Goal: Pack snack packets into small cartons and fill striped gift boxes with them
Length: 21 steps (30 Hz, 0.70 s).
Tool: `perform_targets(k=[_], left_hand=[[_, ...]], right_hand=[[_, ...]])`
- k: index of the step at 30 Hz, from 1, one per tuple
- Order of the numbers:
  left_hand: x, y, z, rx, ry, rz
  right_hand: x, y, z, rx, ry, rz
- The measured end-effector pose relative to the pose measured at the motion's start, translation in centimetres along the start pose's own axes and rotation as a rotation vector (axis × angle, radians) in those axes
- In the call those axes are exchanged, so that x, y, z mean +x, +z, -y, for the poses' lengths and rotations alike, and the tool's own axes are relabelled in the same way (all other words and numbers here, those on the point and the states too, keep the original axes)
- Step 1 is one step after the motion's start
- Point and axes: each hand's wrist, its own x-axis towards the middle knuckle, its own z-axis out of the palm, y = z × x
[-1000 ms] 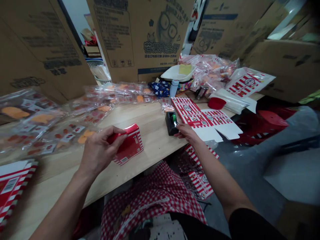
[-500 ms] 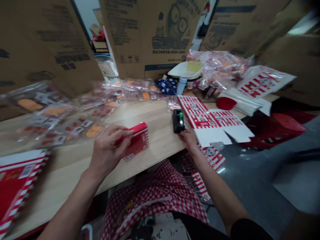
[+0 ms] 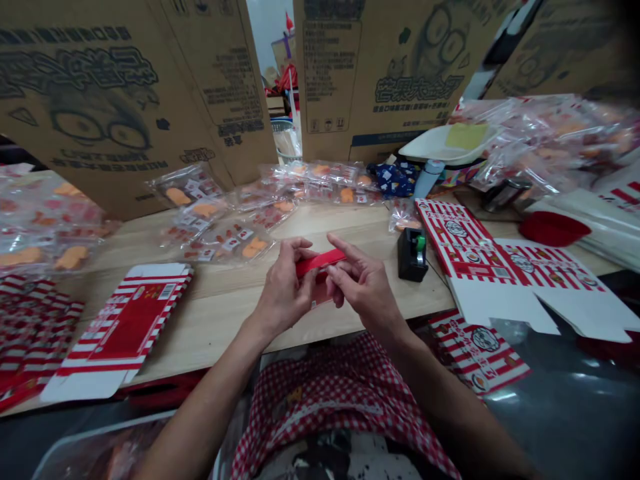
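Observation:
A small red box (image 3: pixel 320 263) is held just above the wooden table, its narrow red edge facing up. My left hand (image 3: pixel 289 285) grips its left end between thumb and fingers. At the other end, my right hand (image 3: pixel 356 275) has its thumb and fingertips pressed on the box, the index finger stretched along the top. Whether a strip of tape lies under those fingertips I cannot make out. To the right stands a black tape dispenser (image 3: pixel 413 255) with a green hub, apart from both hands.
Clear bags with orange pieces (image 3: pixel 255 247) lie along the back. Flattened red-and-white cartons (image 3: pixel 131 319) lie at left, others (image 3: pixel 480 267) at right. Tall cardboard boxes (image 3: pixel 135 87) wall off the rear. A blue bottle (image 3: pixel 429 179) and white tray (image 3: pixel 445 148) stand behind the dispenser.
My right hand has left the tape dispenser and come to the small red box. My left hand still holds the box, now tilted with its edge up. The view has turned left.

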Motion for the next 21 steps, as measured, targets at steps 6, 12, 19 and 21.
perform_targets(k=[6,12,19,21], left_hand=[[-0.2,-0.1,-0.3,0.074,0.028,-0.047],[0.1,-0.8,-0.9,0.232,0.178,0.038],[1.3,-0.8,-0.9,0.243,0.177,0.035],[1.7,-0.6,-0.8,0.322,0.195,0.038]], right_hand=[[0.6,1.0,-1.8,-0.259,0.015,-0.191],[0.5,1.4,-2.5,-0.323,-0.024,-0.252],[0.3,1.4,-3.3,-0.298,-0.109,-0.245],[0.3,1.4,-3.6,-0.26,-0.102,-0.252]])
